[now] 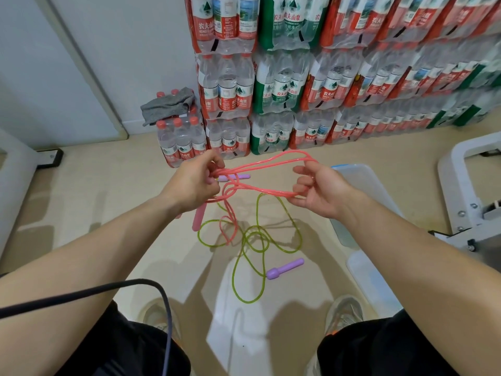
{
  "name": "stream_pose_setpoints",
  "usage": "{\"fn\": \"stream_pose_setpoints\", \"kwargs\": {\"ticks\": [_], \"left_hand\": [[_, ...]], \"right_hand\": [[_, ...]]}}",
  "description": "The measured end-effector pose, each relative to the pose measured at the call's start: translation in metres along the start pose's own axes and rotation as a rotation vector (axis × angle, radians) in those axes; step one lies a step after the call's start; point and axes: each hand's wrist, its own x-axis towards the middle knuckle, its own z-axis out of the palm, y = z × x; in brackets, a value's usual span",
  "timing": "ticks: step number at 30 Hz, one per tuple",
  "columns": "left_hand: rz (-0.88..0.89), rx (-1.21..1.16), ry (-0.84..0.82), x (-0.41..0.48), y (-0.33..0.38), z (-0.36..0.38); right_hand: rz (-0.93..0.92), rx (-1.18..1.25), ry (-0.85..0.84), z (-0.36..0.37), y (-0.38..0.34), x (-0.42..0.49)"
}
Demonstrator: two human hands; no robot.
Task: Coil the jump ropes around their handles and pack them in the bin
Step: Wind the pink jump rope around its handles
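Pink jump rope [267, 162]: it's up in the air, stretched between your 2 hands in several long loops, above the floor and just left of the bin.
Left hand [193, 183]: your fingers are curled round the bunched strands at that end, and 1 pink handle [198, 219] dangles just below your wrist.
Right hand [321, 192]: fingers hooked through the far end of the loops, thumb on top, pulling them long.
Second pink handle: I cannot tell where it is; it may be hidden behind your left hand.
Green jump rope [253, 235]: loose on the floor between your feet and the pink tail, lying in sloppy overlapping curls, not coiled at all.
Purple handles: 1 [284, 268] lies near your right foot, the other [238, 176] peeks out beyond your left hand.
Bin [374, 185]: a translucent tub with a blue rim, on the floor under your right forearm.
Feel: the cord looks like thin, glossy plastic, so expect it to be light, slick and springy, with loops eager to pop open.
Where to hold: pinch all strands together at the crossing and wrap onto the rigid handles, your only firm grip.
Watch out: the hanging pink tail crosses the green curls, so it could snag them.
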Motion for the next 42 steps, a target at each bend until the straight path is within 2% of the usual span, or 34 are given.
{"fn": "stream_pose_setpoints", "kwargs": {"ticks": [1, 3, 7, 9, 11, 15, 19, 23, 24, 26, 28, 30, 32, 34, 38, 42], "left_hand": [[-0.007, 0.005, -0.001, 0.000, -0.001, -0.002], [-0.016, 0.032, -0.008, 0.001, -0.005, -0.007], [0.005, 0.174, -0.024, 0.001, -0.015, -0.013], [0.021, 0.208, -0.049, 0.000, -0.015, -0.015], [0.018, 0.216, -0.100, -0.001, -0.011, -0.014], [-0.070, 0.020, -0.181, -0.001, 0.003, -0.014], [-0.108, -0.212, -0.169, -0.003, 0.020, -0.016], [-0.144, -0.283, -0.163, -0.006, 0.030, -0.013], [-0.152, -0.294, -0.166, -0.006, 0.031, -0.012], [-0.168, -0.319, -0.170, -0.006, 0.032, -0.010], [-0.171, -0.332, -0.173, -0.006, 0.036, -0.008], [-0.163, -0.342, -0.163, -0.007, 0.041, -0.006], [-0.158, -0.358, -0.160, -0.007, 0.045, -0.005], [-0.159, -0.358, -0.161, -0.008, 0.046, -0.005], [-0.175, -0.355, -0.167, -0.009, 0.043, -0.003], [-0.175, -0.312, -0.152, -0.009, 0.041, 0.003]], "right_hand": [[0.011, -0.120, -0.008, 0.001, -0.001, -0.001], [-0.069, -0.517, 0.039, -0.002, -0.003, -0.001], [-0.474, -1.490, 0.299, -0.017, -0.013, -0.004], [-0.513, -1.772, 0.310, -0.022, -0.016, -0.008], [-0.512, -1.877, 0.302, -0.025, -0.017, -0.008], [-0.437, -1.869, 0.242, -0.035, -0.015, -0.002], [-0.264, -1.575, 0.133, -0.048, -0.008, 0.010], [-0.168, -1.589, 0.162, -0.044, -0.006, 0.018], [-0.216, -1.572, 0.180, -0.036, -0.005, 0.017], [-0.463, -1.455, 0.173, -0.013, -0.003, 0.006], [-0.786, -1.312, 0.097, 0.017, 0.006, -0.012], [-0.932, -1.305, -0.036, 0.042, 0.021, -0.029], [-0.931, -1.381, -0.110, 0.055, 0.040, -0.033], [-0.894, -1.409, -0.087, 0.056, 0.049, -0.029], [-0.789, -1.294, -0.151, 0.046, 0.046, -0.021], [-0.810, -1.315, -0.123, 0.047, 0.049, -0.015]]}}
